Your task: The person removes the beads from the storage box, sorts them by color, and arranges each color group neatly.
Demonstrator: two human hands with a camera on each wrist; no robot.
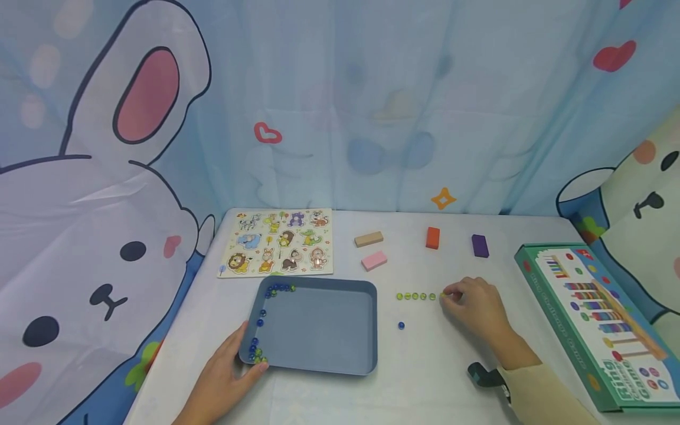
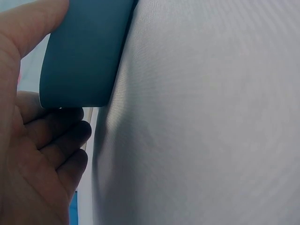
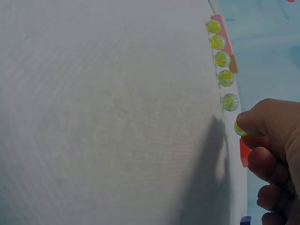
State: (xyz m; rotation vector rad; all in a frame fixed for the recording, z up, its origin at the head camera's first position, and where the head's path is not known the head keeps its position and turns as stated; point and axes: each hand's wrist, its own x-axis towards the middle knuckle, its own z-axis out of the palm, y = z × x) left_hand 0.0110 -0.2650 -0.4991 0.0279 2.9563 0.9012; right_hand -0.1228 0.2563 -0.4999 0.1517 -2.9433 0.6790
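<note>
My right hand [image 1: 475,310] pinches a clear marble with a yellow-green swirl [image 3: 239,129] between thumb and forefinger. It is at the right end of a straight row of similar marbles [image 1: 415,296] on the white cloth. A single blue marble [image 1: 401,325] lies below that row. At the lower left corner of a blue-grey tray [image 1: 324,327], my left hand [image 1: 225,372] grips the edge, thumb on the rim and fingers around the outside. Blue marbles [image 1: 263,313] and several yellow-green ones gather along the tray's left side. In the left wrist view, the tray wall [image 2: 82,61] hides part of the fingers.
Behind the tray lies an animal puzzle board [image 1: 281,242]. Tan [image 1: 369,239], pink [image 1: 374,261], orange [image 1: 432,238] and purple [image 1: 480,246] blocks lie across the back of the table. A green game box [image 1: 600,330] sits at the right. A printed curtain [image 1: 340,106] hangs behind.
</note>
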